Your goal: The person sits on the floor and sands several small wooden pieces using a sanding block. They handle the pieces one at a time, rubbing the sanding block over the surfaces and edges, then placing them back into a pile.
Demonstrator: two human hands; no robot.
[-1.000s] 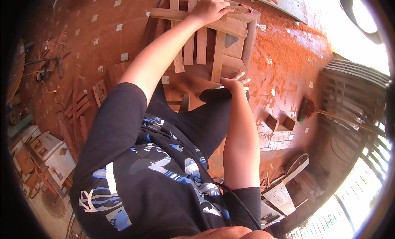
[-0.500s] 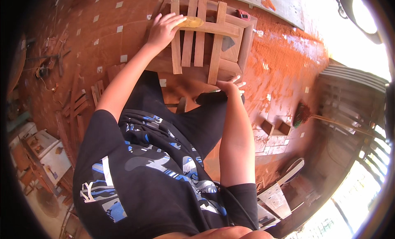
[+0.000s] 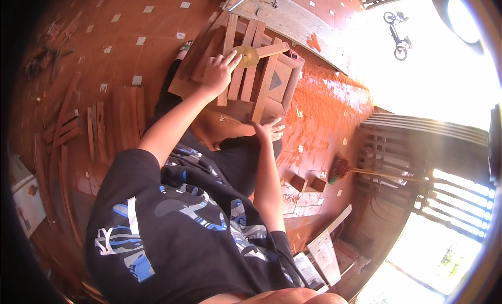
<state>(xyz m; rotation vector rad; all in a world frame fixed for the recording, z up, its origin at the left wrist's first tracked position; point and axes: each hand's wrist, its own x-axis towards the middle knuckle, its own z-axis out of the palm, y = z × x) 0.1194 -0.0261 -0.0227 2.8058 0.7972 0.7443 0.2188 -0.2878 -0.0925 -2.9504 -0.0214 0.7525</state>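
Observation:
My left hand (image 3: 218, 74) reaches over a wooden workpiece, its fingertips on a round, flat yellowish piece (image 3: 247, 56). The thumb is hidden, but the fingers appear to grip the piece's edge. A short wooden bar (image 3: 274, 49) juts out from behind it, slanting up to the right. Several long wooden slats (image 3: 250, 69) lie beneath, across a panelled wooden piece (image 3: 280, 92) with a framed edge. At the near end of the rightmost slat (image 3: 264, 89), my right hand (image 3: 269, 130) rests with its thumb against the wood and its other fingers spread. A dark triangle (image 3: 275, 80) shows on the panel.
Loose timber strips (image 3: 128, 116) lie on the tiled floor at left. A pale board (image 3: 293, 21) lies beyond the workpiece. Sawdust (image 3: 319, 76) covers the floor at right, near a broom (image 3: 340, 168) and a small wooden box (image 3: 307, 184). A two-wheeler (image 3: 397, 35) stands outside.
The view has turned, so the workpiece sits lower and further left. The yellowish piece now looks rounder, and the bar behind it tilts upward to the right. My right hand stays by the slat end.

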